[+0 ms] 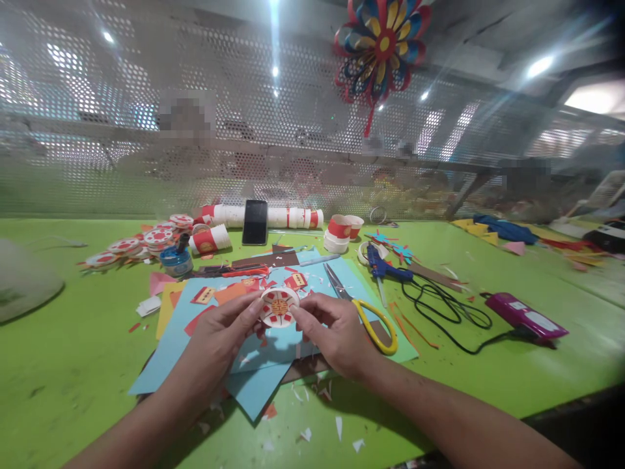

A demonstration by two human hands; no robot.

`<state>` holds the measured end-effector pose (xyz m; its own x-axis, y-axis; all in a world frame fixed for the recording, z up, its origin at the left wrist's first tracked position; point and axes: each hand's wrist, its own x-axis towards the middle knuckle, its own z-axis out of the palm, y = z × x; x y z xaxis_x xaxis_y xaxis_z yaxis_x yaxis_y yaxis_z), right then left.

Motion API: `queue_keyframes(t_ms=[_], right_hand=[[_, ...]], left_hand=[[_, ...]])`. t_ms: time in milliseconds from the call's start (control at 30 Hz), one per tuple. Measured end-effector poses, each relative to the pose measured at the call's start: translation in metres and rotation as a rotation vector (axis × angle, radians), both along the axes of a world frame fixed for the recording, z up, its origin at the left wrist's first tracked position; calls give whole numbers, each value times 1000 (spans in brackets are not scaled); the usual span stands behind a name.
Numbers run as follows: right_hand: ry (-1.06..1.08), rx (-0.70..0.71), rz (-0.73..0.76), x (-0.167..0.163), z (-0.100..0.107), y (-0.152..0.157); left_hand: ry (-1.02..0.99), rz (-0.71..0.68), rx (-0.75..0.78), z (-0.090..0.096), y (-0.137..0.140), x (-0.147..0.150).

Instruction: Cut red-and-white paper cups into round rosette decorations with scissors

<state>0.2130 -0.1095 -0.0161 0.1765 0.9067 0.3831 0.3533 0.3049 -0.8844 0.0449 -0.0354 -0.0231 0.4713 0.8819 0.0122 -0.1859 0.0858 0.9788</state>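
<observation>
Between my two hands is a round white paper disc (280, 307) with red pieces around an orange pattern at its centre. My left hand (222, 332) pinches its left edge with thumb and fingers. On the right edge, the thumb and fingers of my right hand (336, 332) close on the same disc. Below it lie light blue paper sheets (258, 391) strewn with red and orange scraps. Scissors with yellow handles (374, 326) rest just right of my right hand, their blades pointing away.
Behind are a phone (254, 223), stacked paper cups (293, 217), finished-looking red-and-white discs (159, 238) and a blue ink bottle (176, 260). To the right, a blue glue gun (383, 266) is wired to a purple power strip (527, 318). A perforated metal screen (293, 143) borders the green table (88, 365).
</observation>
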Motion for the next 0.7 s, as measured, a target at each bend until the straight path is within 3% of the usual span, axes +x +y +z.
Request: queue_keyframes(t_ms=[200, 333, 467, 700], right_hand=[[-17, -6, -9, 0, 1, 0], [131, -88, 13, -1, 2, 1], [314, -192, 19, -1, 2, 4], [397, -227, 34, -1, -2, 8]], left_hand=[[6, -52, 9, -1, 1, -1], [-67, -98, -66, 3, -1, 1], [-69, -139, -43, 6, -1, 2], [-87, -132, -51, 3, 1, 3]])
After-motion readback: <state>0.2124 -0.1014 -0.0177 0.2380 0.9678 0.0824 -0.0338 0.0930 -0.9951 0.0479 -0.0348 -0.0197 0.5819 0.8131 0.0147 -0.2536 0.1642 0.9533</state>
